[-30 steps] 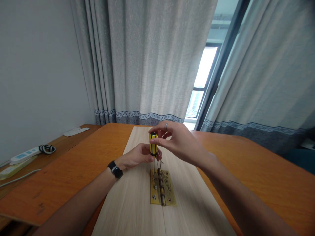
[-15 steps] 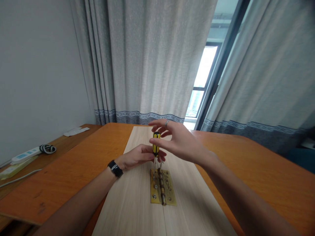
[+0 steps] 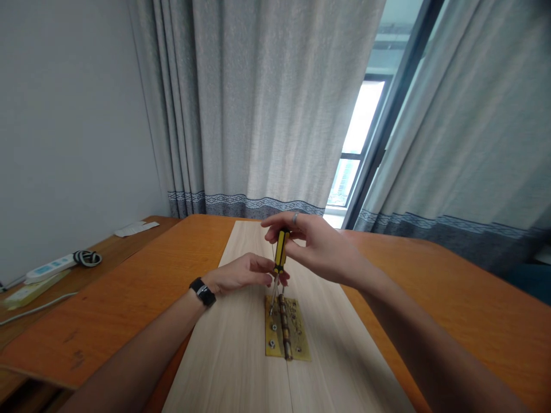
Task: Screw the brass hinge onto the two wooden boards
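Observation:
A brass hinge [image 3: 287, 335] lies on a pale wooden board [image 3: 241, 367] in the middle of the orange table. A small screwdriver [image 3: 280, 256] with a yellow and black handle stands on it, tip at the hinge's far left corner, leaning slightly to the right. My right hand [image 3: 316, 246] pinches the top of the handle with fingers and thumb. My left hand [image 3: 241, 274], with a black watch on the wrist, has its fingertips closed round the lower end of the handle and the shaft.
The orange table [image 3: 129, 287] runs to the curtains [image 3: 267, 103] at the back. A white power strip with a coiled cord [image 3: 64, 263] lies at the left, and a white paper [image 3: 133, 229] beyond it. A window gap [image 3: 357, 143] shows between the curtains.
My right hand went from open fingers near the handle to a pinch on its top. The screwdriver tilted a little to the right. The view shifted slightly.

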Available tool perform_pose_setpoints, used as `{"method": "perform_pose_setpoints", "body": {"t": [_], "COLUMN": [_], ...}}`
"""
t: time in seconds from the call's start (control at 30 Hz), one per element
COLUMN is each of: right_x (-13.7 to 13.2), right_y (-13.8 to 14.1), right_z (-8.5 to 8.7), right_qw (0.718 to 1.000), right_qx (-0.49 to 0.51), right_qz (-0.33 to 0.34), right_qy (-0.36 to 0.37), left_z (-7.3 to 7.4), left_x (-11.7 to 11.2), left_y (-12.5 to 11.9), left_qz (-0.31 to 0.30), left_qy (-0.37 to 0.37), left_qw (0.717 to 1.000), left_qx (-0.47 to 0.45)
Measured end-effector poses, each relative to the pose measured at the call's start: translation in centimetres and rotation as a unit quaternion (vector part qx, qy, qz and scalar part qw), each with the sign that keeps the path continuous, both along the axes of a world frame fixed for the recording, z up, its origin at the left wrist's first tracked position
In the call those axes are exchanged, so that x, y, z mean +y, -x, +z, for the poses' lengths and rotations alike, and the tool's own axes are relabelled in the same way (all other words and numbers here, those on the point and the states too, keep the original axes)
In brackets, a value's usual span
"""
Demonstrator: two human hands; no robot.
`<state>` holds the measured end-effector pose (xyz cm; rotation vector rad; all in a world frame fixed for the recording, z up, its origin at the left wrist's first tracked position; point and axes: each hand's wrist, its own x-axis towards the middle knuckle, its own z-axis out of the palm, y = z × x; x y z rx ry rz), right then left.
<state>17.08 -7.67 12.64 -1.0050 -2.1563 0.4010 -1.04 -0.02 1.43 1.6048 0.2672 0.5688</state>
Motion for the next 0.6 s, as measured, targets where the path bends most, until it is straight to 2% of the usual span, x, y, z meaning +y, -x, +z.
{"method": "perform_pose_setpoints", "body": {"t": [0.17, 0.33, 0.6], "right_x": [-0.3, -0.4, -0.1], "right_y": [0.5, 0.6, 0.6], "right_z": [0.0, 0.1, 0.0], "right_qw": [1.000, 0.996, 0.989], "right_qx": [-0.009, -0.036, -0.105], "right_qz": [-0.001, -0.067, -0.077], "right_qy": [-0.017, -0.047, -0.068], "left_z": [0.2, -0.1, -0.5], "left_x": [0.0, -0.1, 0.1], "left_y": [-0.1, -0.5, -1.1], "left_qz": [-0.009, 0.050, 0.075], "left_qy": [-0.036, -0.030, -0.008], "left_qw": [0.999, 0.998, 0.997], "left_qx": [0.031, 0.019, 0.007]}}
